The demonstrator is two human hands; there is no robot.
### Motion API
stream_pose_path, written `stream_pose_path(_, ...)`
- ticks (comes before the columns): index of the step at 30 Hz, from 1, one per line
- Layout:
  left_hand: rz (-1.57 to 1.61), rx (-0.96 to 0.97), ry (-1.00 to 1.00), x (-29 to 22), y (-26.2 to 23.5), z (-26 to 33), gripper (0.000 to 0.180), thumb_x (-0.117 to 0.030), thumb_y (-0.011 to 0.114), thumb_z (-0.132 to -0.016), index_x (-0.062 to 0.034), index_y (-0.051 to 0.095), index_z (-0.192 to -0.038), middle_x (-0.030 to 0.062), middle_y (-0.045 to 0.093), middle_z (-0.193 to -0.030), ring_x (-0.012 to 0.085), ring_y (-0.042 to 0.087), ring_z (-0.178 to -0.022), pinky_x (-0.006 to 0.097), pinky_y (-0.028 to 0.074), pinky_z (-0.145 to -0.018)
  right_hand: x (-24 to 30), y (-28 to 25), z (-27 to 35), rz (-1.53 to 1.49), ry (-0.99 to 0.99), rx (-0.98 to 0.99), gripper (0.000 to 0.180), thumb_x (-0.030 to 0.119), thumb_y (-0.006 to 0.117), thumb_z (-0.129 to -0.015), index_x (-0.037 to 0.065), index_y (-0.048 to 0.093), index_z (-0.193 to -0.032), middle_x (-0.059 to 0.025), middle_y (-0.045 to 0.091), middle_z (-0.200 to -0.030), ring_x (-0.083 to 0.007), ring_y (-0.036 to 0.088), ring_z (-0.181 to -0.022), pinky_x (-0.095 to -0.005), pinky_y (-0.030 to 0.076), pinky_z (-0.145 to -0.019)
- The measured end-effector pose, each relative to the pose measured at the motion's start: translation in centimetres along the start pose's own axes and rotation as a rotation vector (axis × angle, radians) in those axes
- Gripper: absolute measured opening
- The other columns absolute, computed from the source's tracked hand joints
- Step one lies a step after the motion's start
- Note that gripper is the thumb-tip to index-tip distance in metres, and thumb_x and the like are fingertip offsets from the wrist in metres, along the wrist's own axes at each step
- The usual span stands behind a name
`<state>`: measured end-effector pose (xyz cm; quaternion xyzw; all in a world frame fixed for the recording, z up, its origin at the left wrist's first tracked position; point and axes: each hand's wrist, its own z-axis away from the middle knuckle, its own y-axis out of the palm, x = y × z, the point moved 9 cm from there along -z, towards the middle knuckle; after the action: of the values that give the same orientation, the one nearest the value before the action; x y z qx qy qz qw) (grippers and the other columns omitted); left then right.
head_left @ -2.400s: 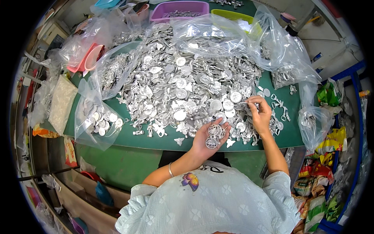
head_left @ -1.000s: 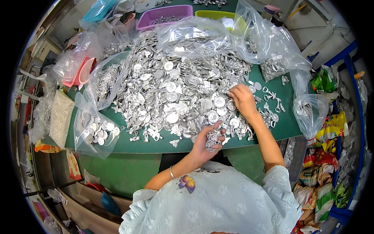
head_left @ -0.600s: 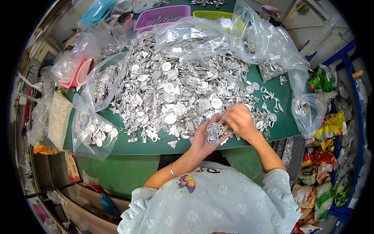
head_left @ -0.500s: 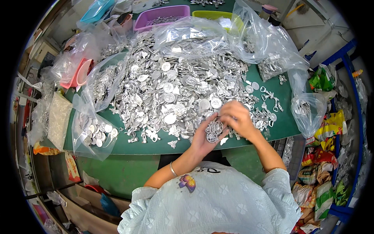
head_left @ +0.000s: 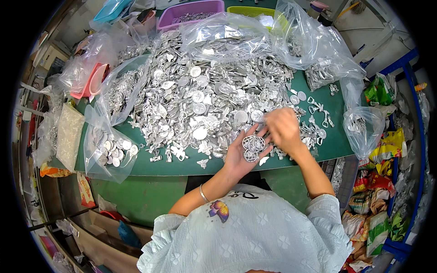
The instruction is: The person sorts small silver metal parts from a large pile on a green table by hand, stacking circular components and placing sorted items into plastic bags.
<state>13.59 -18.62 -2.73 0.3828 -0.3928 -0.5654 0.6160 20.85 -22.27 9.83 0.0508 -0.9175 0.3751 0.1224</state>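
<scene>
A big heap of silver metal pieces (head_left: pixel 205 95), round discs and small shaped charms, covers a green table (head_left: pixel 159 166). My left hand (head_left: pixel 243 154) is palm up at the table's near edge, cupping a small stack of round openwork metal pieces (head_left: pixel 251 146). My right hand (head_left: pixel 282 127) hovers just right of that stack, blurred, its fingers bent over the heap's near right edge; whether it holds a piece cannot be told. A thin bracelet circles my left wrist.
Clear plastic bags with more metal pieces lie around: one with discs at the left (head_left: pixel 109 150), one at the right edge (head_left: pixel 362 129), large ones at the back (head_left: pixel 227 36). Purple (head_left: pixel 191 9) and green (head_left: pixel 250 10) bins stand behind. Packets crowd the floor on the right.
My right hand reached out to the heap, came back to the stack in my left palm, and now lifts slightly away to the right. My left hand keeps holding the stack.
</scene>
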Motion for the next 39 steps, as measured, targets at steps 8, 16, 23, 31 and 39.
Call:
stream_pose_path(8, -0.13, 0.01, -0.15, 1.9, -1.7, -0.2, 0.023, -0.021, 0.056, -0.088, -0.0116, 0.052, -0.11, 0.0053, 0.055, -0.093, 0.0192, 0.053, -0.089, 0.021, 0.041, -0.053, -5.4, 2.2, -0.6, -0.083, 0.321, 0.118, 0.021, 0.015, 0.065, -0.074, 0.003, 0.063, -0.092, -0.0095, 0.058, -0.106, -0.0306, 0.049, -0.106, -0.0422, 0.036, -0.09)
stream_pose_path(16, -0.228, -0.049, -0.108, 1.6, -2.2, -0.1, 0.025, -0.023, 0.058, -0.087, -0.0115, 0.052, -0.108, 0.0025, 0.057, -0.091, 0.0157, 0.057, -0.085, 0.021, 0.043, -0.054, -6.3, 4.8, 0.2, 0.057, 0.307, 0.242, 0.014, 0.013, 0.065, -0.074, 0.005, 0.06, -0.083, -0.0073, 0.058, -0.101, -0.0261, 0.049, -0.105, -0.043, 0.029, -0.093)
stream_pose_path(23, -0.202, -0.071, -0.074, 1.1, -2.9, 0.5, 0.025, -0.02, 0.059, -0.086, -0.0107, 0.052, -0.108, 0.0028, 0.056, -0.091, 0.0167, 0.057, -0.086, 0.021, 0.043, -0.056, -8.4, -0.3, 1.4, 0.274, 0.537, 0.024, 0.019, 0.01, 0.064, -0.072, 0.003, 0.059, -0.089, -0.0096, 0.058, -0.092, -0.0281, 0.05, -0.095, -0.0409, 0.035, -0.084)
stream_pose_path(31, -0.217, 0.002, -0.076, 1.5, -2.7, 0.2, 0.03, -0.015, 0.057, -0.087, -0.0108, 0.048, -0.115, 0.0038, 0.055, -0.099, 0.0176, 0.056, -0.093, 0.024, 0.048, -0.065, -6.5, 6.0, -0.4, 0.275, 0.18, 0.265, 0.015, 0.008, 0.063, -0.073, 0.003, 0.06, -0.087, -0.003, 0.059, -0.097, -0.0225, 0.05, -0.101, -0.0481, 0.03, -0.093)
stream_pose_path(39, -0.131, -0.059, 0.079, -0.7, -0.6, 0.7, 0.041, -0.024, 0.056, -0.088, -0.0117, 0.042, -0.124, 0.0069, 0.054, -0.113, 0.0227, 0.053, -0.106, 0.036, 0.047, -0.087, -0.1, 1.4, -0.6, 0.041, 0.094, 0.137, 0.011, 0.007, 0.063, -0.071, 0.004, 0.062, -0.081, -0.0059, 0.059, -0.087, -0.0245, 0.054, -0.089, -0.041, 0.038, -0.085)
